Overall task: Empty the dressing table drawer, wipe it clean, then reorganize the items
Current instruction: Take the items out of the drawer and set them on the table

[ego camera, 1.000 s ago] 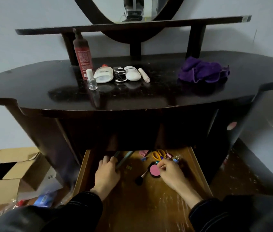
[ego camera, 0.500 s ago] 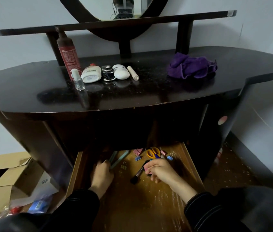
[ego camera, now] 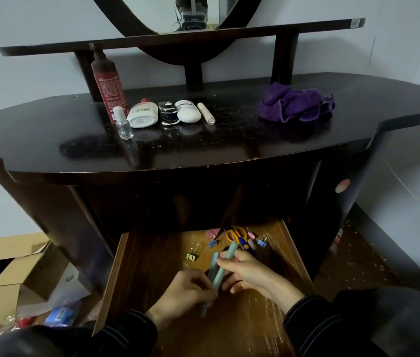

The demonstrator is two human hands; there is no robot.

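Note:
The wooden drawer (ego camera: 136, 256) stands pulled out below the dark dressing table (ego camera: 229, 140). Over its middle, my left hand (ego camera: 180, 295) grips two light teal sticks (ego camera: 220, 269). My right hand (ego camera: 249, 274) touches the upper part of the same sticks; the pink compact it closed on earlier is hidden. Further back in the drawer lie yellow-and-blue scissors (ego camera: 238, 238) and several small binder clips (ego camera: 191, 256). A purple cloth (ego camera: 296, 103) lies crumpled on the tabletop's right side.
On the tabletop's left stand a red pump bottle (ego camera: 107, 86), a small clear bottle (ego camera: 122, 123), a white tube (ego camera: 143, 115), a dark brush (ego camera: 169, 114), a white case (ego camera: 187, 112) and a cream stick (ego camera: 206, 114). Open cardboard boxes (ego camera: 15, 274) sit on the floor at left.
My left hand lifted the teal sticks from the drawer's back left and carried them to the middle. My right hand closed over the pink compact, then met the sticks. The makeup brush is gone from sight.

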